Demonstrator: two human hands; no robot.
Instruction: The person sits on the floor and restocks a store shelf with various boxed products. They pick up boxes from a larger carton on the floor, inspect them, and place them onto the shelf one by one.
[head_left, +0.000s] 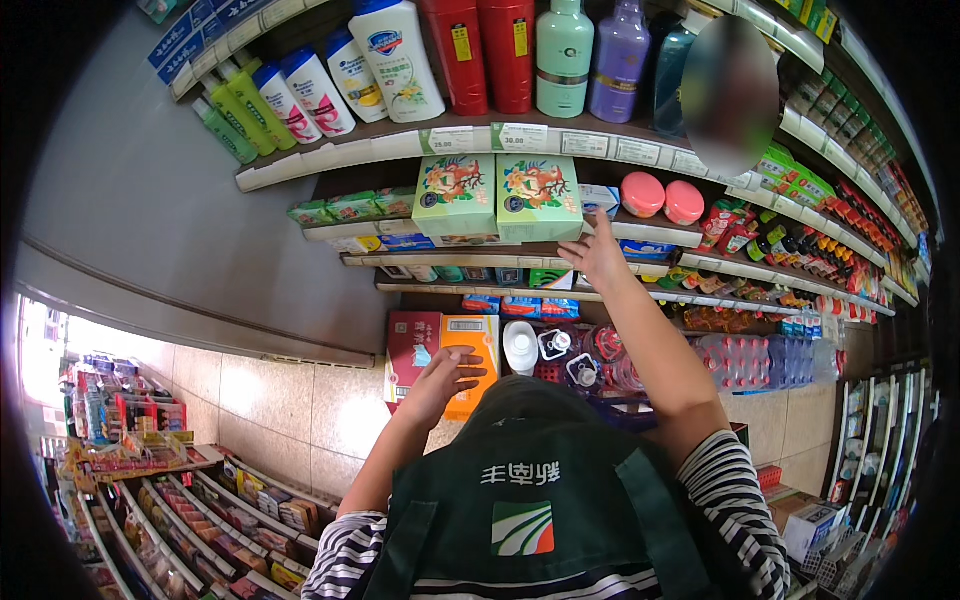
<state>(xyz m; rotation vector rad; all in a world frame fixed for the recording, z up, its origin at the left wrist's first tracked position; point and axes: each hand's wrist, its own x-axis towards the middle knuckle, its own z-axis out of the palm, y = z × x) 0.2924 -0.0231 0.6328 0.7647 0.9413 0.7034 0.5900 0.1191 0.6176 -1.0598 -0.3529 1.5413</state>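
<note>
My right hand (602, 259) reaches up to the shelf with its fingers apart. It is by the lower right corner of a light green gift box (538, 199) with a floral print; whether a fingertip touches the box is unclear. A second matching green box (454, 196) stands directly to its left on the same shelf. Behind my fingertips sits a small blue and white carton (599, 198). My left hand (442, 381) hangs lower with fingers spread, in front of an orange carton (471, 356) and a dark red carton (414, 349). Neither hand holds anything.
Two pink round-lidded jars (643, 195) stand right of the boxes. Above are red bottles (506, 56), a white Safeguard bottle (397, 64) and pump bottles (564, 64). A white jug (520, 347) and packed drink bottles (731, 361) stand low down. A grey panel (187, 202) bounds the left.
</note>
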